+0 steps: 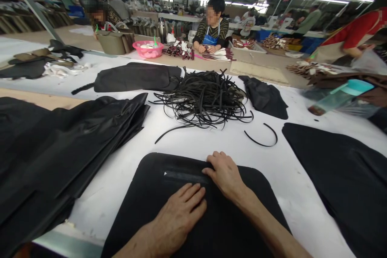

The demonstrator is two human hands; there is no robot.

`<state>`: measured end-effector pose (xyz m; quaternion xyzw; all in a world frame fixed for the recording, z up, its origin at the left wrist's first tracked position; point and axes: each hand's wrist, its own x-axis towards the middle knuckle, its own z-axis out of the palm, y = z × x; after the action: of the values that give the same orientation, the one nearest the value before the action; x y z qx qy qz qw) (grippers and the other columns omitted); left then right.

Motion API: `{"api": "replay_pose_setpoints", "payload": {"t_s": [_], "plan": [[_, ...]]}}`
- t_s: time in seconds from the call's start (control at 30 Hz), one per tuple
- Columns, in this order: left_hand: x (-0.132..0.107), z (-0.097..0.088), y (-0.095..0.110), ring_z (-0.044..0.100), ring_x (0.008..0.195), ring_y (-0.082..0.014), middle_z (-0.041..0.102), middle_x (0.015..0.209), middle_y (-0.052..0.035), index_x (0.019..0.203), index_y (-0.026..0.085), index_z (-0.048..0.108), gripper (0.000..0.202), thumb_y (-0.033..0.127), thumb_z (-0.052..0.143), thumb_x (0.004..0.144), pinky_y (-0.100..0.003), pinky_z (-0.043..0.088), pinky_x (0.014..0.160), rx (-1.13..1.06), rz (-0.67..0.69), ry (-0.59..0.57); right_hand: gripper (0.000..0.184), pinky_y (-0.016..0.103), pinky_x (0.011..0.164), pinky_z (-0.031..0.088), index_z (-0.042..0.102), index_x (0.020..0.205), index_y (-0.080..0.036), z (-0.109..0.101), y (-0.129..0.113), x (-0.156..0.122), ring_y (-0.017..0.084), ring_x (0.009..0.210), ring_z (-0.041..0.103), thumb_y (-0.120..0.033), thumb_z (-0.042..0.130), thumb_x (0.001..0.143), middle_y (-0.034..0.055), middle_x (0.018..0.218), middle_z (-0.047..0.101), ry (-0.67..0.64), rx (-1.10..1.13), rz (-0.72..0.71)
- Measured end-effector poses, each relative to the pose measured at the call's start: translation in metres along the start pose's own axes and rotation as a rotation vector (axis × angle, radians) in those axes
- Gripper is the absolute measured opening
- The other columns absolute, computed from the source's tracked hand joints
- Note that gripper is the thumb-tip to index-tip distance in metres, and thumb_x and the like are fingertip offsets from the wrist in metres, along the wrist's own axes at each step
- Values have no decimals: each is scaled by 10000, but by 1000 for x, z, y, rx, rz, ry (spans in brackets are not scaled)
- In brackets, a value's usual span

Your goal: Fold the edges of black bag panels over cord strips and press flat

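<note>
Black panel (223, 221) is lying on white table (102, 189). Left hand (181, 211) is resting flat on it, fingers slightly apart. Right hand (225, 173) is touching its far edge, thumb standing off from fingers; can't tell if they're clamping. Strips (208, 98) are lying beyond.

A black panel (223, 225), perhaps leather, lies flat on the table (193, 143).

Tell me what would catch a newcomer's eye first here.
The tangled heap of black strips, mid-picture on the white tabletop, stands out most. Nearer, the left hand and right hand touch a black panel. Beyond the heap, to its left, sits a bright pink basin.
</note>
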<state>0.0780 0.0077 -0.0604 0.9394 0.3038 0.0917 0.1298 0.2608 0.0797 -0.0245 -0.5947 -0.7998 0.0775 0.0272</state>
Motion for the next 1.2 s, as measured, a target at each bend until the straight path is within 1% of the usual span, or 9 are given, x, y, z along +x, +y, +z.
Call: {"api": "replay_pose_setpoints", "payload": {"t_s": [0.2, 0.27, 0.43, 0.57, 0.67, 0.8, 0.87, 1.03, 1.2], "plan": [[-3, 7, -3, 282, 1329, -219, 362, 1430, -86, 1293, 183, 401, 547, 53, 445, 764, -404, 278, 1095, 27, 5, 19, 127, 223, 647, 346, 557, 712, -201, -11, 13, -6, 128, 725, 524, -162, 604, 823, -24, 778, 561, -90, 87, -42], [-3, 8, -4, 272, 1333, -221, 361, 1431, -87, 1301, 188, 394, 555, 49, 445, 766, -412, 277, 1096, 30, -12, 24, 162, 221, 629, 335, 553, 703, -196, -8, 16, -11, 122, 684, 524, -161, 559, 861, -23, 742, 554, -59, 52, -22], [-3, 7, -4, 266, 1335, -219, 367, 1427, -86, 1302, 193, 398, 560, 30, 431, 767, -428, 276, 1096, 34, -30, 25, 179, 261, 640, 309, 583, 763, -181, -10, 18, -21, 155, 690, 500, -203, 490, 915, 21, 769, 572, 308, -108, -61], [-4, 5, -2, 279, 1329, -227, 379, 1418, -80, 1308, 215, 406, 624, -30, 396, 734, -456, 308, 1077, -43, -74, 35, 261, 276, 562, 258, 596, 755, -181, -28, 22, -27, 138, 563, 430, -217, 422, 945, -1, 614, 514, 544, -177, -174], [-3, 0, 0, 365, 1287, -222, 428, 1387, -73, 1241, 230, 498, 497, 28, 357, 809, -443, 377, 1035, -275, -220, 96, 238, 291, 535, 225, 608, 795, -178, -45, 23, -34, 139, 529, 388, -182, 415, 934, -10, 567, 478, 590, -213, -240], [5, -11, -4, 507, 1175, -207, 577, 1248, -14, 1140, 262, 583, 319, 258, 378, 895, -455, 365, 1035, -724, -652, 201, 215, 297, 537, 221, 604, 880, -147, -60, 17, -41, 143, 527, 360, -118, 393, 907, -1, 577, 479, 629, -226, -293], [10, -16, -4, 509, 1172, -210, 596, 1218, -6, 1119, 254, 594, 308, 286, 392, 888, -464, 340, 1051, -862, -750, 254, 216, 297, 532, 216, 596, 874, -140, -62, 14, -42, 140, 517, 349, -105, 384, 902, -4, 571, 471, 629, -219, -323], [25, -17, 13, 470, 1205, -202, 532, 1286, -44, 1106, 234, 594, 312, 255, 373, 887, -431, 376, 1044, -741, -576, 293, 255, 303, 535, 210, 524, 693, -173, -57, 13, -39, 134, 514, 364, -122, 388, 902, -6, 579, 469, 514, -171, -307], [63, -19, 25, 434, 1223, -198, 499, 1314, -83, 1251, 180, 466, 434, 111, 427, 824, -400, 346, 1059, -505, -348, 112, 283, 297, 543, 221, 494, 652, -183, -50, 15, -34, 135, 528, 383, -152, 397, 915, -8, 580, 474, 499, -149, -336]]}}
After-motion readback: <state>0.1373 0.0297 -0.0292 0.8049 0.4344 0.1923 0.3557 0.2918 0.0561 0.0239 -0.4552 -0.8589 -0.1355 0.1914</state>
